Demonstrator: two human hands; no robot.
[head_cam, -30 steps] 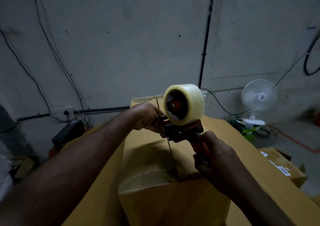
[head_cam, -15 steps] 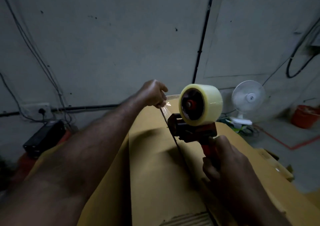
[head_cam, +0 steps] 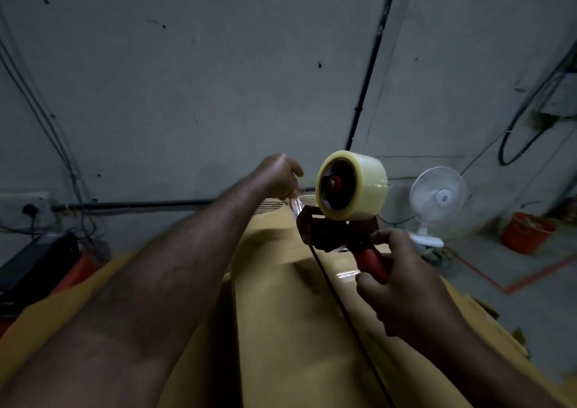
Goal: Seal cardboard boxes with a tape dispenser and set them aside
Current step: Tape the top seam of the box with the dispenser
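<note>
1. The right hand (head_cam: 402,279) is curled round the red handle of the tape dispenser (head_cam: 337,235), held above the seam of the cardboard box (head_cam: 281,329)
2. The left hand (head_cam: 278,176) pinches the loose end of clear tape (head_cam: 296,204) near the box's far edge, just beside the dispenser's front
3. A white fan (head_cam: 437,198) and an orange bucket (head_cam: 527,232) stand on the floor to the right

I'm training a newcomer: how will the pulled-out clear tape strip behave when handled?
The tape strip from the tape dispenser, pinched by the left hand, looks thin and crinkled, so probably floppy. Held aloft by a mere pinch, it is likely light.
</note>
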